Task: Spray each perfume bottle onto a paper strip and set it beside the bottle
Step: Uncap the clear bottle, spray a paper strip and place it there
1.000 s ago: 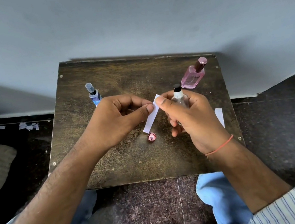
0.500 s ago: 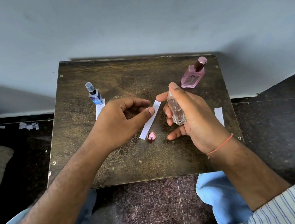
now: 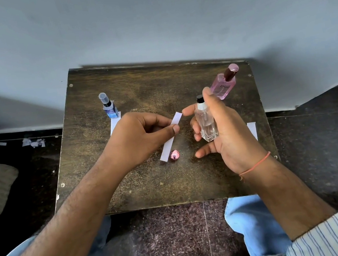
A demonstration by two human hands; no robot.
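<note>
My right hand (image 3: 228, 137) holds a clear glass perfume bottle (image 3: 206, 122) upright over the table's middle, its forefinger raised beside the black nozzle. My left hand (image 3: 139, 140) pinches a white paper strip (image 3: 171, 136) between thumb and fingers, just left of the bottle. A pink round cap (image 3: 174, 155) lies on the table under the strip's lower end. A blue bottle (image 3: 109, 107) stands at the back left with a paper strip (image 3: 115, 123) beside it. A pink bottle (image 3: 224, 83) stands at the back right.
The small dark wooden table (image 3: 171, 184) stands against a grey wall. Another white strip (image 3: 252, 130) lies near its right edge, partly behind my right hand. Paper scraps (image 3: 33, 142) lie on the dark floor at left. My knees in blue trousers sit below the table's front edge.
My right hand has turned the clear bottle upright and lifted the forefinger off the nozzle. My left hand keeps the strip, now slightly apart from the bottle.
</note>
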